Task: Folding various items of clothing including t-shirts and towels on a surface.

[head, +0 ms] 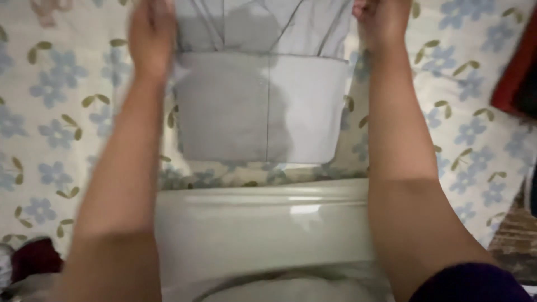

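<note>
A pale grey shirt (263, 106) lies partly folded on a bed sheet (61, 100) printed with blue flowers. Its lower part is turned up into a neat rectangle. My left hand (151, 33) grips the shirt's left edge near the top of the view. My right hand (380, 19) grips the right edge at the same height. Both arms reach straight forward on either side of the fabric. The fingertips are cut off by the frame's top edge.
A smooth pale footboard (257, 223) runs across the near side below the shirt. A red and dark garment (517, 72) lies at the right edge. More dark red cloth (33, 260) sits at the lower left corner.
</note>
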